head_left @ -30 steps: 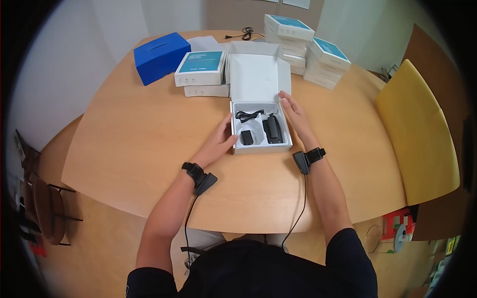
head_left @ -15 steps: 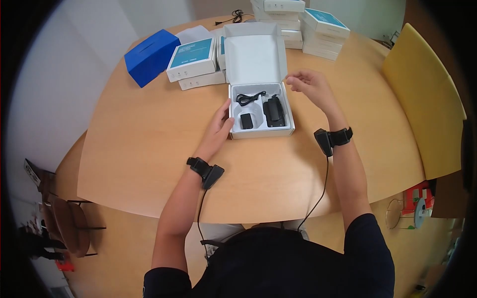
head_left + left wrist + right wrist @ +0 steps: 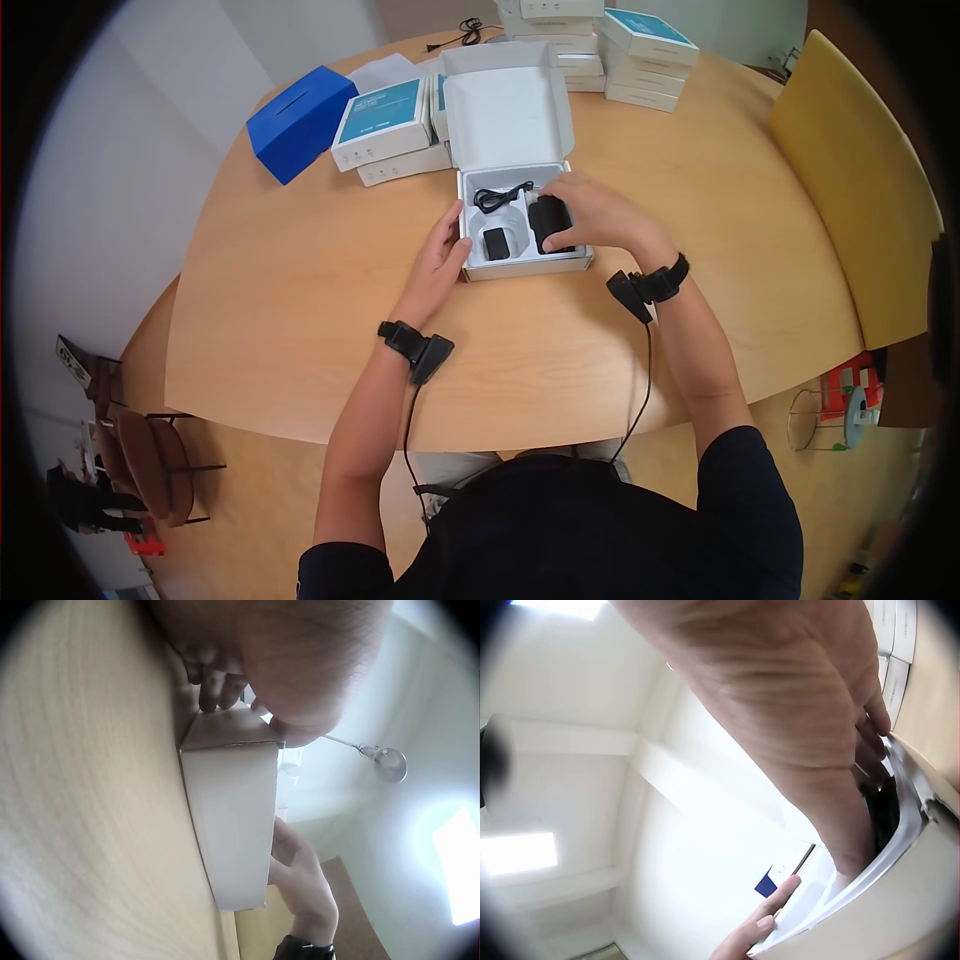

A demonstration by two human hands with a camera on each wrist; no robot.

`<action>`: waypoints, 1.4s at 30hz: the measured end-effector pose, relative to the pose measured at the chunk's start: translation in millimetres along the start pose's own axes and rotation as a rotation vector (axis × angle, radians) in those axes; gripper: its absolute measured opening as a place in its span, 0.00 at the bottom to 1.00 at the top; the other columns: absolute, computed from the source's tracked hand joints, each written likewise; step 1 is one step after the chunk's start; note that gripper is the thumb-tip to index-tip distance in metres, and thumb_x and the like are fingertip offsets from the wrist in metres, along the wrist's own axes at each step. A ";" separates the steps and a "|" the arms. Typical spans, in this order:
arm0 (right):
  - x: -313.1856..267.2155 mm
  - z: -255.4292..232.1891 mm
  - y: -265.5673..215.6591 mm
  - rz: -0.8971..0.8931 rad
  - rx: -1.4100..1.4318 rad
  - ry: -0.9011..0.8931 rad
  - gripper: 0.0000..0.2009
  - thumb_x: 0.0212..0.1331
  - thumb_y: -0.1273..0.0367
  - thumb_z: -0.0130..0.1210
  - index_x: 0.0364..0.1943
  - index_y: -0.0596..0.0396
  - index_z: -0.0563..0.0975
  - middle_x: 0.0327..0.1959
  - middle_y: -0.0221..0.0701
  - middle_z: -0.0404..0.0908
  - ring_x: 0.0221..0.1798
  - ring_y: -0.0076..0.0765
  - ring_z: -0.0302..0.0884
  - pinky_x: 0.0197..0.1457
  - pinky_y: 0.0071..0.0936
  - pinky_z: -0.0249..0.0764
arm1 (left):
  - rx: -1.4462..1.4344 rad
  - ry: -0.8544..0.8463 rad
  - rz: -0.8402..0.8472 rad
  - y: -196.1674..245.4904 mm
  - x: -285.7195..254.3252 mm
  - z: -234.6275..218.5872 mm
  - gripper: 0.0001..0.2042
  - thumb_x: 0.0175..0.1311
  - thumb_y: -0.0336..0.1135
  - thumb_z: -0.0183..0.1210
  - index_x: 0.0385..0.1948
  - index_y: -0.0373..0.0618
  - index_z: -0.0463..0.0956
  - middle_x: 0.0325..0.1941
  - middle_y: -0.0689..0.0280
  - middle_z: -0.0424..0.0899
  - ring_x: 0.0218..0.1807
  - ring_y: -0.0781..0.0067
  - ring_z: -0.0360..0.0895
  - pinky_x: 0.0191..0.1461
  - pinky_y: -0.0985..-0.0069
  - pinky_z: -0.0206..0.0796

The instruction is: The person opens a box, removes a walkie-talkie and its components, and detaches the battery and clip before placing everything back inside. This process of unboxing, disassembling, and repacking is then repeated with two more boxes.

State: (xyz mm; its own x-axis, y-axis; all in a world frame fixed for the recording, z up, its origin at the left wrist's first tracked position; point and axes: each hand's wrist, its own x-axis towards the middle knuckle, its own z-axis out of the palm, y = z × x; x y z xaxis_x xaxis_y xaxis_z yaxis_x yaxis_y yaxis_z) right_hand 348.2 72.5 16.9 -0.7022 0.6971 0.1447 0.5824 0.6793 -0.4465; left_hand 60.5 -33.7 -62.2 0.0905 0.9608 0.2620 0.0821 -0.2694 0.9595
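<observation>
An open white box (image 3: 527, 268) holds a black device, a coiled black cable (image 3: 497, 199) and a small black block (image 3: 496, 244) in a white moulded tray (image 3: 508, 221). My right hand (image 3: 600, 215) reaches into its right compartment and grips the black device (image 3: 545, 222), thumb at the near end and fingers at the far end. In the right wrist view, the fingers dip below the rim around the dark device (image 3: 886, 814), partly hiding it. Against the box's left wall rests my left hand (image 3: 440, 255), fingers extended along the side and thumb by the rim.
The box's raised lid (image 3: 507, 105) leans back. Behind it to the left are teal-topped white boxes (image 3: 380, 120) and a blue box (image 3: 300, 120); more white boxes (image 3: 650, 65) are stacked at the right. A black plug cable (image 3: 468, 33) lies at the back. A yellow chair (image 3: 855, 190) flanks the table (image 3: 300, 300).
My right hand lifted off the box's right side, swung outward, then came in over the right compartment and took hold of the black device. The left hand has stayed at the left wall.
</observation>
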 end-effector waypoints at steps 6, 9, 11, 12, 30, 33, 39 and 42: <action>-0.6 -11.0 -13.0 -0.001 0.058 -0.005 0.33 0.46 0.64 0.81 0.59 0.54 0.79 0.60 0.39 0.82 0.67 0.49 0.77 0.69 0.40 0.75 | 0.007 -0.010 -0.045 2.6 0.0 -0.1 0.30 0.84 0.30 0.50 0.83 0.38 0.53 0.83 0.53 0.64 0.83 0.64 0.61 0.83 0.69 0.53; -1.3 -14.1 -16.7 -0.031 0.099 -0.011 0.31 0.46 0.66 0.81 0.57 0.52 0.79 0.59 0.37 0.81 0.65 0.49 0.77 0.67 0.40 0.75 | 0.025 -0.016 -0.038 -0.8 0.8 -1.9 0.30 0.84 0.30 0.50 0.83 0.38 0.53 0.83 0.52 0.64 0.83 0.64 0.61 0.83 0.70 0.53; -1.1 -9.6 -10.8 -0.071 0.125 0.027 0.28 0.48 0.67 0.80 0.56 0.51 0.80 0.58 0.35 0.81 0.64 0.48 0.77 0.67 0.39 0.75 | 0.024 -0.017 -0.013 -4.2 1.6 -2.6 0.30 0.84 0.30 0.49 0.83 0.38 0.52 0.83 0.53 0.64 0.83 0.64 0.61 0.83 0.70 0.53; -0.1 -7.3 -6.0 -0.075 0.169 0.035 0.27 0.49 0.68 0.79 0.54 0.51 0.80 0.57 0.34 0.81 0.63 0.47 0.77 0.67 0.39 0.75 | 0.024 -0.018 -0.001 -6.2 2.9 -2.5 0.30 0.84 0.29 0.49 0.83 0.38 0.52 0.83 0.53 0.64 0.83 0.64 0.61 0.83 0.70 0.54; 15.8 -19.0 5.6 0.041 0.859 0.363 0.19 0.57 0.68 0.77 0.52 0.51 0.83 0.49 0.27 0.86 0.53 0.29 0.82 0.60 0.32 0.78 | 0.501 0.115 0.114 28.3 23.8 -9.4 0.37 0.80 0.41 0.61 0.83 0.38 0.53 0.83 0.54 0.64 0.81 0.61 0.64 0.82 0.65 0.59; 13.2 -14.6 -22.2 -0.019 0.937 0.379 0.21 0.57 0.69 0.77 0.55 0.53 0.82 0.51 0.28 0.85 0.54 0.28 0.82 0.61 0.32 0.79 | 0.087 -0.003 0.075 56.3 40.0 19.5 0.40 0.77 0.40 0.65 0.83 0.39 0.52 0.80 0.52 0.68 0.79 0.61 0.68 0.79 0.65 0.65; 21.7 1.4 -39.6 -0.099 1.005 0.392 0.21 0.67 0.65 0.71 0.61 0.57 0.80 0.54 0.33 0.85 0.55 0.26 0.82 0.59 0.30 0.79 | -0.256 -0.035 -0.010 69.3 57.7 60.7 0.42 0.75 0.34 0.68 0.83 0.37 0.48 0.71 0.53 0.77 0.67 0.63 0.81 0.72 0.65 0.73; 23.7 5.4 -37.7 -0.044 1.042 0.483 0.22 0.77 0.58 0.61 0.64 0.59 0.78 0.54 0.36 0.85 0.53 0.24 0.83 0.53 0.27 0.80 | -0.475 0.072 -0.062 66.9 60.4 61.1 0.31 0.79 0.40 0.64 0.76 0.38 0.61 0.66 0.57 0.80 0.61 0.63 0.85 0.68 0.65 0.76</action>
State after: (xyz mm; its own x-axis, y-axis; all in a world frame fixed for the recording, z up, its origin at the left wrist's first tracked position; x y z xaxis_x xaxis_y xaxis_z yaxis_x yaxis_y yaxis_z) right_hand 307.4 62.2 32.3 -0.3522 0.8457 0.4009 -0.2187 0.3422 -0.9138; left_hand 132.1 2.3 11.4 0.0293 0.9807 0.1935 -0.3786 -0.1683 0.9101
